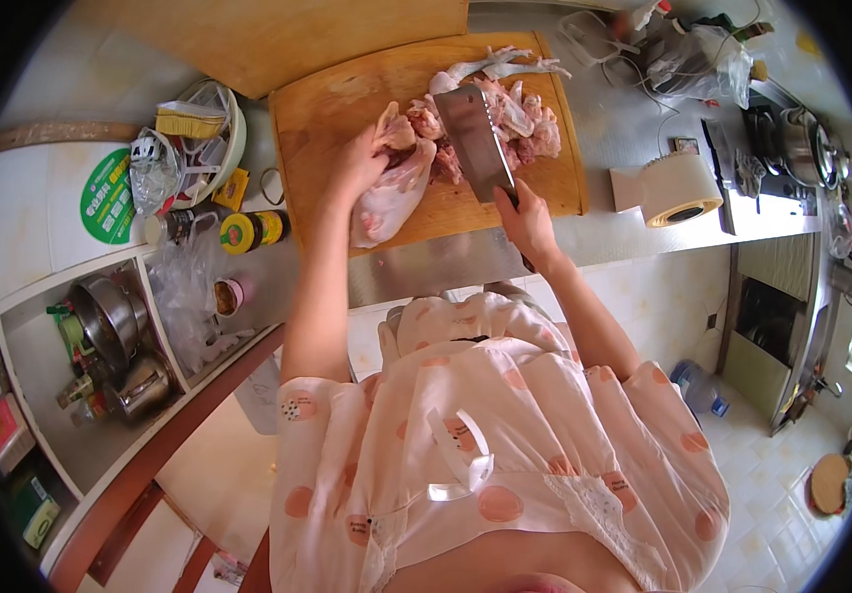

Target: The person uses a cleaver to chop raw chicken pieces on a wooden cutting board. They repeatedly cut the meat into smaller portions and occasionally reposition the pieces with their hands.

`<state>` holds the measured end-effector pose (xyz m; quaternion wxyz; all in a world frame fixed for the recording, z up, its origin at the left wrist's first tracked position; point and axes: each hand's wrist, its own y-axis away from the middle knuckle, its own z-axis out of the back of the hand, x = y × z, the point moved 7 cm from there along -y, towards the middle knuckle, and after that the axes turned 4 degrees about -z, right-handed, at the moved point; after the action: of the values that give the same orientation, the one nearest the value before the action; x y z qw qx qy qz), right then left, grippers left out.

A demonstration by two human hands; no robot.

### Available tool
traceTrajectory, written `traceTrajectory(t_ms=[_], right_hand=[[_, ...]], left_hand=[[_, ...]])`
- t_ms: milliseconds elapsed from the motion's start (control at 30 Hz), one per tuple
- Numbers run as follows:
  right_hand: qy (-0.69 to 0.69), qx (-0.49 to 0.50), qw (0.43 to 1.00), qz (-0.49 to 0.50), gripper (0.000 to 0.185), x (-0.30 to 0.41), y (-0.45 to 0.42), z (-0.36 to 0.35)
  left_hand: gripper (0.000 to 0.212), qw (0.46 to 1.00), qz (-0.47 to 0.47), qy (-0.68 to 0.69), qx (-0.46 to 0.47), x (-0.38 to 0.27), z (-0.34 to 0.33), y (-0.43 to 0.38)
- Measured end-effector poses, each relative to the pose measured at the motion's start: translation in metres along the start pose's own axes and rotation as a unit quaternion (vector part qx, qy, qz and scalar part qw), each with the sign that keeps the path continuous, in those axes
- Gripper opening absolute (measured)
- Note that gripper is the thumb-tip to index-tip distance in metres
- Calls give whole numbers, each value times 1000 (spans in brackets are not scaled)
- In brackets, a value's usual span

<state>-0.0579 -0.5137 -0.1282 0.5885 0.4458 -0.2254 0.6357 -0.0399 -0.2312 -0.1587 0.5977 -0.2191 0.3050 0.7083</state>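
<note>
A wooden cutting board (337, 96) lies on the metal counter before me. My left hand (361, 164) grips a large piece of raw poultry (396, 196) at the board's left front. In my right hand (528, 226) is the handle of a metal cleaver (474, 141), its broad blade pointing away from me, over or against the chopped raw poultry pieces (515, 118) heaped on the board's right half. Poultry feet (504, 65) lie at the heap's far side. Whether the blade touches the meat I cannot tell.
Left of the board stand yellow-labelled jars (242, 233) and a white basin (237, 137) holding packages. To the right are a roll of white material (682, 189), plastic bags (708, 67) and a metal pot (804, 144). The counter's front edge runs just below the board.
</note>
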Motion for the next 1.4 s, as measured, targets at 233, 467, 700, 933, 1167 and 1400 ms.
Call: traceTrajectory(t_ms=[233,467,700,933,1167,1400], right_hand=[[-19,1,999,-34,22,-21,12,16],[1,-3,1000,9,22,-2,8,14],[29,17,999,36,22,1,2,1],[12,16,1000,21,23,-11,4,0],[-4,-2,1000,1,24,-13,5,8],[-35,-1,999,-27,23,-9,5,15]], left_hand=[[43,984,-101,-140,43,-4,14,14],[30,928,-158,-318,-109,-76,-27,61],[25,926,-148,-329,-110,-86,-35,66],[29,954,-190,-232,-10,-83,-35,50],[19,999,-27,32,24,-45,-36,22],[16,959,-16,253,-127,-55,42,36]])
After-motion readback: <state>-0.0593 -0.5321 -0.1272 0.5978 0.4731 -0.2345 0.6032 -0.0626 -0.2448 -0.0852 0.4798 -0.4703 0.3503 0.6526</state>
